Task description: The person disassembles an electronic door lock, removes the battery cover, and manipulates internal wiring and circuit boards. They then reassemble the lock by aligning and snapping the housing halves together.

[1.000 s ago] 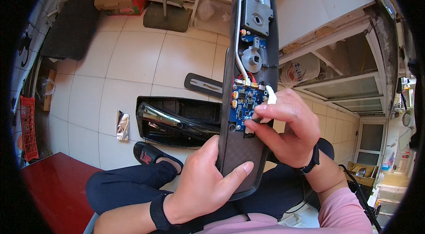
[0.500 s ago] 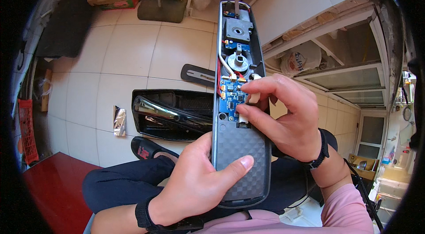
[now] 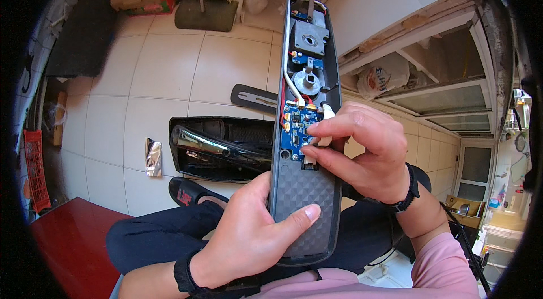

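A long black door lock housing (image 3: 304,217) is held up over my lap, its inner side facing me. My left hand (image 3: 257,225) is closed round its lower end, thumb lying on the chequered surface. Inside sit a blue circuit board (image 3: 295,132), a round metal hub (image 3: 306,82) and a square grey block (image 3: 310,37). A white cable (image 3: 292,81) runs along the left inner wall. With thumb and forefinger, my right hand (image 3: 365,143) pinches a flat white cable (image 3: 324,141) at the board's right edge. The fingers partly hide this cable and its end.
On the tiled floor (image 3: 164,67) lie an open black case (image 3: 181,166) holding a glossy black panel (image 3: 215,143), a slotted dark plate (image 3: 251,96) and a silver foil packet (image 3: 153,157). A white-framed cabinet (image 3: 435,92) stands right; a red surface (image 3: 79,248) lies lower left.
The housing's upper end has tilted slightly to the right. My right hand stays at the board's edge with its pinch on the flat white cable; my left hand keeps its hold.
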`<state>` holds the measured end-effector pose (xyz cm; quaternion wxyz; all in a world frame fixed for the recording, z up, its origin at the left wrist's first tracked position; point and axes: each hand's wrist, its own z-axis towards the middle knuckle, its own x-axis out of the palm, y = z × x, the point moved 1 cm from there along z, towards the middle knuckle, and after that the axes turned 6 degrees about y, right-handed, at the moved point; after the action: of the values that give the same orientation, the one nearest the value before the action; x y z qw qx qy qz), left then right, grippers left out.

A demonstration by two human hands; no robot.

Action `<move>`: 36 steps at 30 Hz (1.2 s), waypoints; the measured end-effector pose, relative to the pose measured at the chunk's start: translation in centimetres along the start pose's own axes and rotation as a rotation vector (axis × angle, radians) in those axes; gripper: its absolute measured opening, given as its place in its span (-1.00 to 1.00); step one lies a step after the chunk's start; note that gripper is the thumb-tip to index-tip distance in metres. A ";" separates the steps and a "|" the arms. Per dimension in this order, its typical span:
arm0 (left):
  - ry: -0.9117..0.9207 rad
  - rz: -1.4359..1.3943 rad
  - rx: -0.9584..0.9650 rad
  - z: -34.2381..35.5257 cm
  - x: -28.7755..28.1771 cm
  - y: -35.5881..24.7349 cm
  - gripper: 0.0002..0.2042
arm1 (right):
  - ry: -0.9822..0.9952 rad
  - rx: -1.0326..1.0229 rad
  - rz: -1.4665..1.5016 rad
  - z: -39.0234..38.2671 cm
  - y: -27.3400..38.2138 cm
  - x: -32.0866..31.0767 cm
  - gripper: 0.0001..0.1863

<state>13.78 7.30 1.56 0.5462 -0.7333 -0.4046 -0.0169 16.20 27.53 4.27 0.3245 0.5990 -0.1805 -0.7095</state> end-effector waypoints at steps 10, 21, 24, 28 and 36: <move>0.037 -0.095 -0.158 -0.1 -0.5 -2.0 -0.62 | 0.183 -0.151 -0.201 1.7 -0.7 -1.8 -0.77; 0.027 -0.180 -0.188 0.3 -0.6 -0.8 -0.63 | 0.212 0.057 0.244 1.3 -3.0 -1.5 -0.81; 0.025 -0.170 -0.160 0.4 -0.7 -0.7 -0.63 | 0.225 0.154 0.456 1.1 -3.1 -1.7 -0.76; 0.039 -0.175 -0.155 0.1 -0.8 -0.6 -0.63 | 0.248 0.294 0.726 1.1 -3.0 -1.9 -0.72; 0.057 -0.168 -0.176 0.0 -0.7 -0.3 -0.60 | 0.238 0.391 0.649 0.8 -2.4 -1.6 -0.76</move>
<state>13.08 6.96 1.47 0.4878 -0.7410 -0.4459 -0.1188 14.92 30.29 4.08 0.4304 0.6393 -0.4532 -0.4480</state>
